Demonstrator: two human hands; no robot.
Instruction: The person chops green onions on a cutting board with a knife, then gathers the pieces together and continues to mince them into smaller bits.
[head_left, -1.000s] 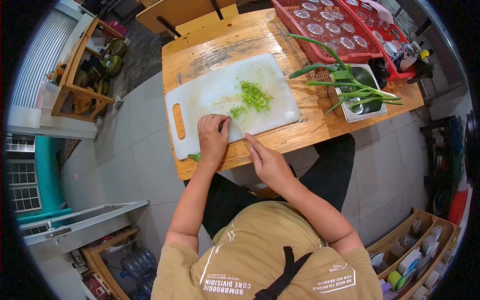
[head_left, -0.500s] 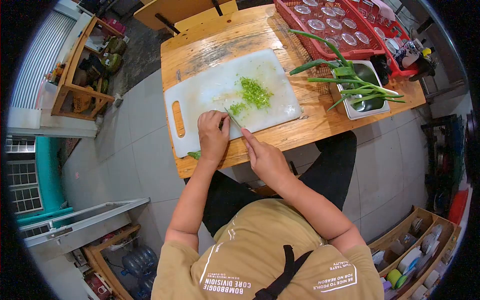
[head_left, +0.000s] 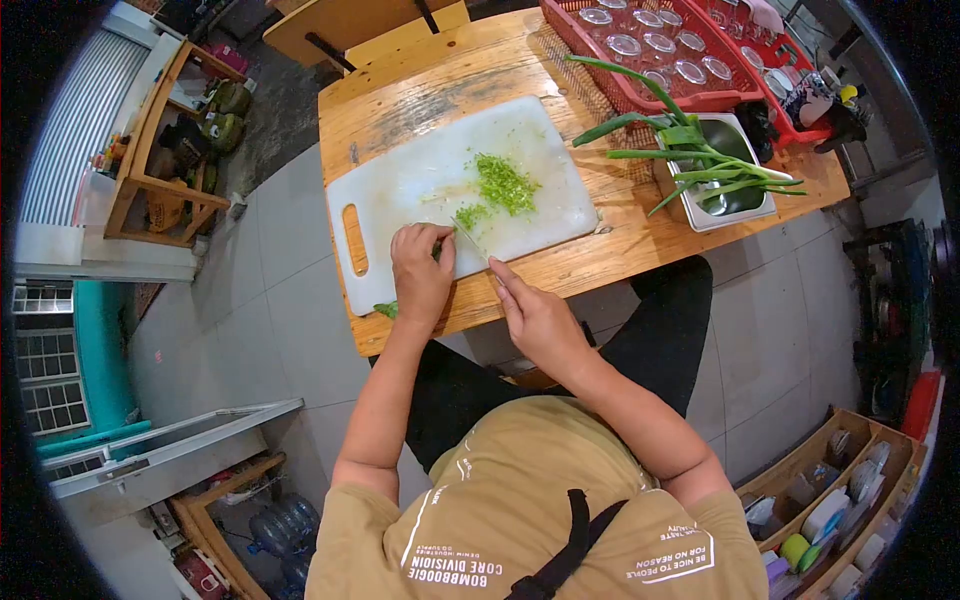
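On the white cutting board (head_left: 400,188) my left hand (head_left: 422,270) is closed over a bunch of scallions, mostly hidden under my palm; a green end (head_left: 386,309) pokes out by the board's near edge. My right hand (head_left: 540,318) grips a knife (head_left: 472,238), its blade slanting toward my left fingertips. Just beyond the blade lies a small heap of chopped scallion (head_left: 470,215), with a larger pile (head_left: 505,184) of chopped green to its right.
Whole scallions (head_left: 700,155) rest across a metal container (head_left: 738,210) at the table's right. Behind it, a red crate (head_left: 640,75) holds several upturned glasses. The wooden table (head_left: 440,75) ends close to my lap.
The knife blade has shifted slightly against my left fingers, and my right hand has moved a little. The whole view has drifted slightly; the piles look the same.
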